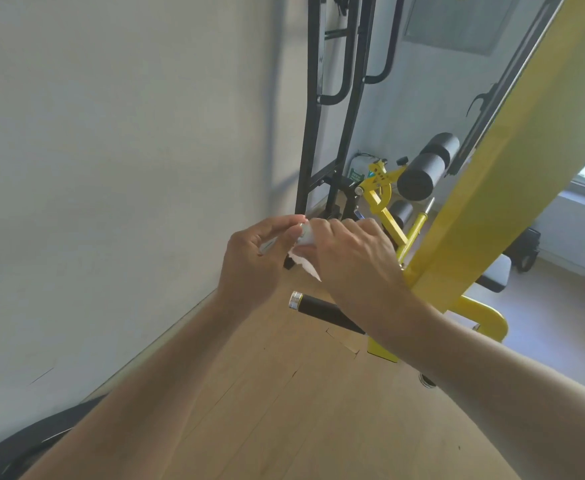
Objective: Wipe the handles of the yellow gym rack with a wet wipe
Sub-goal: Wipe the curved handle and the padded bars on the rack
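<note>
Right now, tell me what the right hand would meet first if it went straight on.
The right hand points toward the left hand, so it would probably meet it first, wet wipe between them.

Both bare forearms reach forward and meet near the middle of the view. The left hand [254, 261] is raised with its palm side turned rightward, fingers [285, 225] curled and pinching something white. The right hand [355, 251] shows its back, fingers bent down beside the left fingertips, gripping the same white piece.
</note>
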Demonstrator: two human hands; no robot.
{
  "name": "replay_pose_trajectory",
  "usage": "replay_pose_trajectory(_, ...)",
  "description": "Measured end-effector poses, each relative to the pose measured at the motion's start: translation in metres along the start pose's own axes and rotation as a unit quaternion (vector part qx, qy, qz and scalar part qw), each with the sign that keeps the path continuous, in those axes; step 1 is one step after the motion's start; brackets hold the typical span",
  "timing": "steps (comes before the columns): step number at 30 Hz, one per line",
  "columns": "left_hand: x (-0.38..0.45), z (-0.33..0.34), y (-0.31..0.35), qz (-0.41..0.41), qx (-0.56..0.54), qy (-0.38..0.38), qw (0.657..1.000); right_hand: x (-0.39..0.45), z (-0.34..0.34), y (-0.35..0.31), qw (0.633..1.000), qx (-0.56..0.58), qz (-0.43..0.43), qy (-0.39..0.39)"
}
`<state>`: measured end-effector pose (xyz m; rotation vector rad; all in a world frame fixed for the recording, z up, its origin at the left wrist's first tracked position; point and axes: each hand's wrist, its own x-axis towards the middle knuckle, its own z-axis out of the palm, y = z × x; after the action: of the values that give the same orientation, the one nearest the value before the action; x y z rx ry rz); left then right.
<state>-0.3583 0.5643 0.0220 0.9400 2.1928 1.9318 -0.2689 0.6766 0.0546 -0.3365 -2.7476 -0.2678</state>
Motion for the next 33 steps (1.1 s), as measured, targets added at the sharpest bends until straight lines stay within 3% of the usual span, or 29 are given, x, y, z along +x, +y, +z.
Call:
replay_pose_trajectory(3,0.001,-0.001,-0.002,0.008,0.008,0.008,1.000,-0.003,0.001,0.002,0.999,-0.037,0.006,-0.002)
replay_pose_trajectory(8,0.004,-0.003,-0.003,0.017,0.017,0.016,1.000,-0.029,-0.026,0.016,0.963,-0.217,0.031,-0.159)
replay_pose_trajectory(14,0.006,-0.002,0.001,0.001,0.016,0.004,1.000,0.006,-0.003,-0.007,0.993,-0.106,0.014,-0.053)
replay_pose_trajectory(16,0.007,-0.004,0.001,0.000,0.018,0.002,1.000,0.008,0.003,-0.005,0.994,-0.094,0.012,-0.053)
replay_pose_trajectory(21,0.009,-0.003,0.000,-0.004,0.016,-0.001,1.000,-0.023,-0.029,0.016,0.940,-0.286,0.023,-0.187)
replay_pose_trajectory(23,0.011,-0.002,0.001,-0.006,0.014,-0.006,1.000,-0.029,-0.034,0.024,0.925,-0.327,-0.005,-0.194)
replay_pose_trajectory(30,0.013,-0.002,0.003,-0.014,0.017,-0.020,1.000,0.012,0.006,0.004,0.989,-0.126,-0.032,-0.067)
replay_pose_trajectory(33,0.014,-0.003,0.002,-0.008,0.029,-0.018,0.999,0.008,0.001,0.005,0.985,-0.155,-0.006,-0.079)
